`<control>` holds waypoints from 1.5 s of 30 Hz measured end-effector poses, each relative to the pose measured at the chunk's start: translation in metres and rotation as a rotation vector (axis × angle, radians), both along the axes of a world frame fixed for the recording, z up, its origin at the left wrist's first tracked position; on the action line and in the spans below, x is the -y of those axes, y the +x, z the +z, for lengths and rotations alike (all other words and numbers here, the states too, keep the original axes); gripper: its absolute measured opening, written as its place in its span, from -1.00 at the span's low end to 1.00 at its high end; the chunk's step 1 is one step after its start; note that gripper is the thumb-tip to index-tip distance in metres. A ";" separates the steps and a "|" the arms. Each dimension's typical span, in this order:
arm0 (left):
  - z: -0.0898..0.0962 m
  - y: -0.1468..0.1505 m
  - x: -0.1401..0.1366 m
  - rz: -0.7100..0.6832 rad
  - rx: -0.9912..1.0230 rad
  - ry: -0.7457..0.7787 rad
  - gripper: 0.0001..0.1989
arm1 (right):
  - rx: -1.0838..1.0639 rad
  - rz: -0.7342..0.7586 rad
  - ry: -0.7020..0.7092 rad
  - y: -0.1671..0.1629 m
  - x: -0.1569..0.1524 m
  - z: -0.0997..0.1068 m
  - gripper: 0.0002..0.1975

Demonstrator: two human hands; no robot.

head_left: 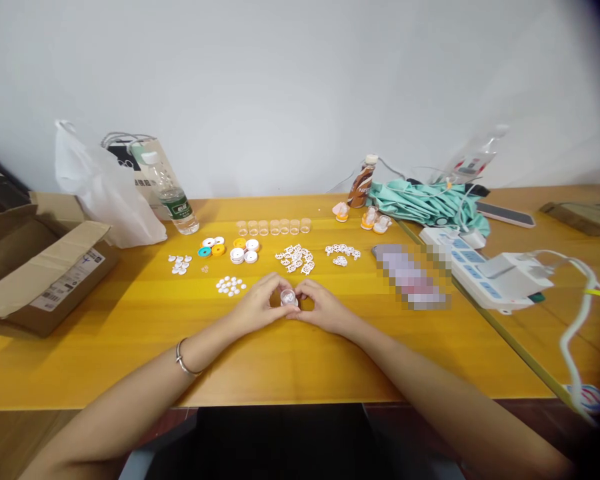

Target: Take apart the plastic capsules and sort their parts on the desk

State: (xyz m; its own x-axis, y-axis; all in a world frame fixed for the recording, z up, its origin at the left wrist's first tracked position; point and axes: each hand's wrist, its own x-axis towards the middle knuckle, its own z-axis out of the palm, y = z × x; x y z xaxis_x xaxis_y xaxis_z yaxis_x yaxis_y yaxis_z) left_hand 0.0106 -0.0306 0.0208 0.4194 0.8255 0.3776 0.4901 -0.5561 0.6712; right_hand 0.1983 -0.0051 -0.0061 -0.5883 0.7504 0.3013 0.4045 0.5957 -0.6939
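Between my left hand [264, 299] and my right hand [322, 305] is a small clear plastic cup [289, 298], its round opening facing up towards me. Fingers and thumbs of both hands close around it from either side, and the thumbs meet at the near side. Something whitish shows inside the cup, too small to make out. Beyond my hands lie loose white lattice-like pieces [295, 258]. Small white round pieces [230, 287] are scattered to the left of my left hand. Farther back stands a row of clear cups [274, 227].
Coloured round caps [213, 247], white caps [244, 252] and finished-looking orange-based pieces [375, 220] lie farther back. At left are a cardboard box [75, 287] and water bottle [177, 203]. A power strip [473, 270], blurred phone [410, 277] and green umbrella [425, 202] occupy the right.
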 end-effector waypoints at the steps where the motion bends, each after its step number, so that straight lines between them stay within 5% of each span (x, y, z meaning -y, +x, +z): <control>1: -0.001 0.001 0.000 0.052 0.031 -0.012 -0.70 | 0.001 -0.002 -0.003 0.000 0.000 0.000 -0.74; 4: -0.004 0.002 -0.001 0.143 0.149 -0.062 -0.65 | 0.006 -0.007 -0.017 -0.001 0.001 0.001 -0.75; 12: -0.003 -0.002 -0.011 -0.042 0.550 -0.316 -0.68 | 0.006 0.046 -0.015 0.003 0.001 0.005 -0.75; 19: -0.003 -0.010 -0.016 -0.083 0.667 -0.421 -0.68 | -0.023 0.101 -0.061 0.006 0.003 0.009 -0.65; 28: -0.003 0.002 -0.005 0.039 0.539 -0.150 -0.64 | -0.357 -0.102 -0.040 0.006 -0.002 0.015 -0.65; 37: 0.001 0.005 0.008 0.071 0.383 0.061 -0.50 | -0.365 0.025 -0.202 -0.001 0.013 0.031 -0.60; 40: 0.005 0.000 0.006 0.062 0.258 0.166 -0.48 | -0.455 -0.103 -0.206 0.007 -0.013 0.032 -0.60; 45: 0.006 -0.012 -0.003 -0.020 0.141 0.128 -0.70 | -0.463 -0.529 -0.129 0.028 -0.108 0.037 -0.73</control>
State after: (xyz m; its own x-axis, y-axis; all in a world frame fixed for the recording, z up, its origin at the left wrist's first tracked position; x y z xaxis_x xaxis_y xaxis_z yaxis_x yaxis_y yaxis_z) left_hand -0.0017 -0.0278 0.0266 0.3711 0.7590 0.5350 0.3844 -0.6500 0.6556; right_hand 0.2266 0.1027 0.0306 0.0309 0.9464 0.3214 0.2631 0.3025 -0.9161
